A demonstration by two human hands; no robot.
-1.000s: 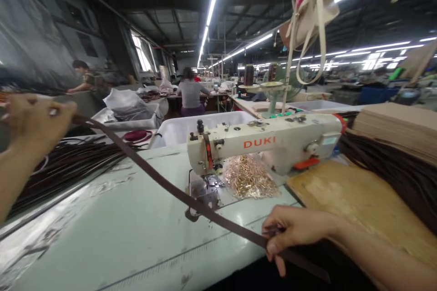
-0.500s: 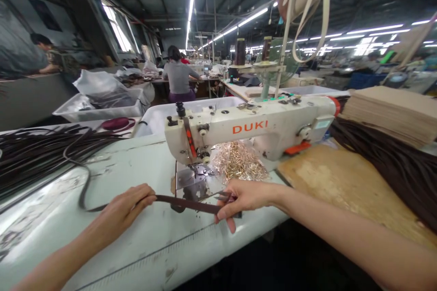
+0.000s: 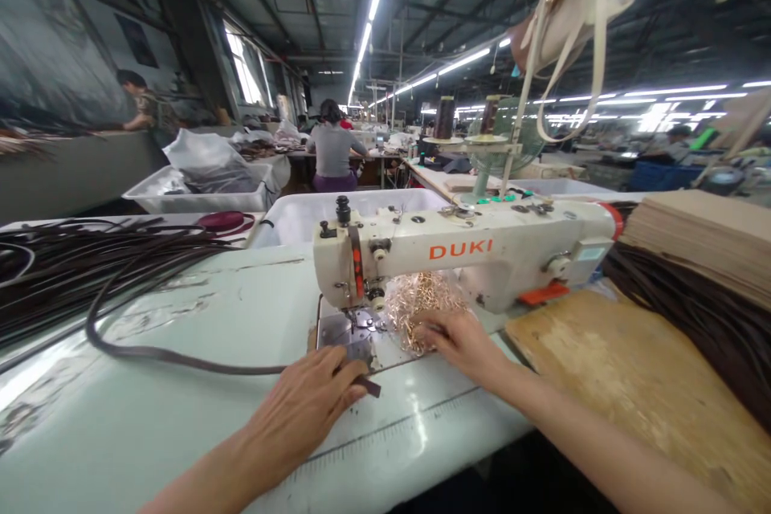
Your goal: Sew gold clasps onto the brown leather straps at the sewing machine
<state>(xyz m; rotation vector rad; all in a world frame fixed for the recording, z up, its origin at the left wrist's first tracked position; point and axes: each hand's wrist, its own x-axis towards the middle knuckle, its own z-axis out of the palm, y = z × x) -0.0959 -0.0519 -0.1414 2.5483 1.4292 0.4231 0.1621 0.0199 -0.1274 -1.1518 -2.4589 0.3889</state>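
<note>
My left hand point(image 3: 316, 389) is closed round a narrow dark brown strap point(image 3: 210, 365), with its short cut end poking out past my fingers. From there the strap runs left and curls back over the table. My right hand point(image 3: 463, 345) is at the pile of small gold metal clasps or hooks point(image 3: 422, 301), under the sewing machine's arm. Its fingers are curled against the near side of the pile; their tips and whatever they hold are hidden. Just beyond my left hand is the needle plate of the white DUKI sewing machine point(image 3: 463, 245).
Dark straps point(image 3: 90, 265) lie bundled at the left, beside a maroon coil point(image 3: 226, 222). A worn tan board point(image 3: 632, 369), more dark straps point(image 3: 680, 305) and stacked beige sheets point(image 3: 704, 237) are at the right. White bins point(image 3: 283, 217) stand behind; a person point(image 3: 336, 148) sits farther back.
My right hand has let go of the strap's end and moved up to the metal pile; the snips it held no longer show. My left hand has slid right, close to the strap's end.
</note>
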